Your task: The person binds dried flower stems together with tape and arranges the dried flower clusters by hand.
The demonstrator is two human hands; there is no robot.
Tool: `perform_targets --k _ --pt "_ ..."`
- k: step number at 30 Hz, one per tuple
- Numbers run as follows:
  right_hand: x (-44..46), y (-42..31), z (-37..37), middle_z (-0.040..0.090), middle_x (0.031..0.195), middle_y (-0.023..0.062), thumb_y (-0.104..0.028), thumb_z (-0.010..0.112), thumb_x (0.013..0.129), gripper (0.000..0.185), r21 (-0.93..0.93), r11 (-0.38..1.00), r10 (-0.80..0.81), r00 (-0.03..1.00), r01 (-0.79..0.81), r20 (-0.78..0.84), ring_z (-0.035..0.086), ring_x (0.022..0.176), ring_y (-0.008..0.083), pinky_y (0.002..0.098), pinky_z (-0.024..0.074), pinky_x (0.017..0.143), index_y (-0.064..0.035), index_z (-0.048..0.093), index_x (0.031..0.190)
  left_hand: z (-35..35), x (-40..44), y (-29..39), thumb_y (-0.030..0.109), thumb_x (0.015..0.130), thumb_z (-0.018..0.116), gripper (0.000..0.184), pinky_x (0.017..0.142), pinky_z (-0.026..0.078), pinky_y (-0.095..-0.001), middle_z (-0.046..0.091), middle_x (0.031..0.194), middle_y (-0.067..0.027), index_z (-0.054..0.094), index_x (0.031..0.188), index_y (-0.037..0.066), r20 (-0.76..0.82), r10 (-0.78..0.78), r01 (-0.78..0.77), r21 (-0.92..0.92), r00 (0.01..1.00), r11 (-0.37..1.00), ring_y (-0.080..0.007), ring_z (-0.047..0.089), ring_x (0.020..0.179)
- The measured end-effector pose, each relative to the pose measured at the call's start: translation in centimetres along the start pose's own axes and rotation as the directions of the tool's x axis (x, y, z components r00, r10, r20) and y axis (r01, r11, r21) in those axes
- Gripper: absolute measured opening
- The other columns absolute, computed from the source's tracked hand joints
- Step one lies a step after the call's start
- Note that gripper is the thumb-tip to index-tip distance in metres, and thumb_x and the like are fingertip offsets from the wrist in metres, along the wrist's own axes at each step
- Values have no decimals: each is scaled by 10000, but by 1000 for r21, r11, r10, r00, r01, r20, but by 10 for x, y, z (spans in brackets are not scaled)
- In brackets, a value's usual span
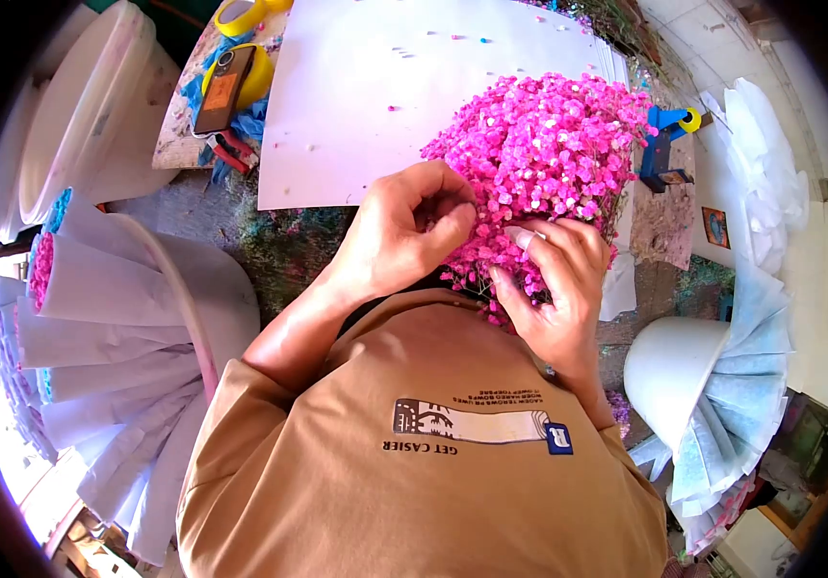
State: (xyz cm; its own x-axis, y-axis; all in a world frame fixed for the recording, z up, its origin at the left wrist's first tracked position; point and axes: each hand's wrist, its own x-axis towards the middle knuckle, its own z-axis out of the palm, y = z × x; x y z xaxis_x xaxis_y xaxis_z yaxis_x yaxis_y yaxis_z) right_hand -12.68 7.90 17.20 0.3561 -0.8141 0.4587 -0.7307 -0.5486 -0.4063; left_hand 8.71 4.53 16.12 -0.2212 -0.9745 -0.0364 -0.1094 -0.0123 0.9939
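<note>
A large bunch of small bright pink flowers (549, 144) lies at the near right of a white paper sheet (347, 106). My left hand (414, 226) is at the left edge of the bunch, its fingers curled together against the blossoms; whatever sits between the fingertips is too small to make out. On the near right side of the bunch, my right hand (558, 279) touches the flowers with its fingers bent and the thumb apart from them. Loose petals are scattered over the paper. The stems are mostly hidden.
A phone (224, 89), yellow tape rolls (239, 15) and red-handled cutters (229, 154) are at the back left. A blue tape dispenser (664, 149) stands on the right. Buckets with paper-wrapped bundles (96, 332) flank me; a white bucket (669, 371) is at right.
</note>
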Motion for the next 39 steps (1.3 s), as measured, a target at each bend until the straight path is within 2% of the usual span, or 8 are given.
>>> perform_targets --k 6,14,16,20,24,30,34,39 --pt "-2 1 1 681 1091 40 -179 843 732 383 -11 1000 -22 1000 22 -16 582 1041 263 426 387 973 -91 725 1086 3 1 -6 41 878 721 147 706 484 -253 641 843 -16 695 1014 -10 4 254 -250 194 967 948 -78 576 776" --pt "-4 -1 4 682 1101 23 -181 849 719 397 -23 999 -25 1000 24 -9 583 1048 253 436 379 975 -110 721 1088 -18 0 4 92 980 519 166 637 437 -214 615 860 -57 643 1053 10 137 38 78 -747 990 660 -53 535 716" --pt "-5 -1 5 680 1102 24 -184 849 716 401 -22 999 -30 1000 30 -4 582 1055 254 435 379 976 -111 720 1088 -6 -7 27 82 960 560 184 660 489 -267 628 884 -49 650 1088 -15 56 48 -37 -180 997 983 -113 581 719" --pt "-6 -3 5 679 1103 24 -184 845 718 398 -25 1000 -14 1000 14 -20 580 1059 255 435 379 979 -112 720 1088 14 2 15 96 892 731 197 683 528 -333 642 867 -132 670 1051 -4 17 386 -351 452 923 820 -223 624 695" --pt "-7 -2 4 678 1103 22 -183 838 728 386 -18 1000 -9 1000 9 -1 580 1063 254 438 380 981 -109 720 1088 12 3 4 64 908 713 149 668 523 -326 643 855 -105 659 1028 -6 21 388 -338 539 921 772 -186 626 710" --pt "-6 -2 4 677 1100 24 -184 833 736 376 -12 1000 -16 1000 16 4 581 1063 255 436 383 980 -106 721 1087 -20 2 13 112 1028 595 146 611 402 -209 560 832 13 603 1134 12 117 -47 103 -537 992 837 -53 482 704" --pt "-6 -3 6 676 1102 27 -186 827 747 358 -9 1000 -23 1000 23 5 583 1059 257 435 382 979 -103 723 1079 5 10 28 99 907 708 228 642 432 -255 610 842 -20 674 1109 -3 16 214 -210 288 977 934 -97 540 716" --pt "-7 -1 6 676 1103 29 -191 821 761 351 -10 1000 -14 1000 14 1 582 1062 259 440 380 983 -100 723 1085 9 19 13 49 906 713 138 651 500 -344 616 820 -95 636 1007 -6 -39 328 -289 383 944 878 -250 618 694"
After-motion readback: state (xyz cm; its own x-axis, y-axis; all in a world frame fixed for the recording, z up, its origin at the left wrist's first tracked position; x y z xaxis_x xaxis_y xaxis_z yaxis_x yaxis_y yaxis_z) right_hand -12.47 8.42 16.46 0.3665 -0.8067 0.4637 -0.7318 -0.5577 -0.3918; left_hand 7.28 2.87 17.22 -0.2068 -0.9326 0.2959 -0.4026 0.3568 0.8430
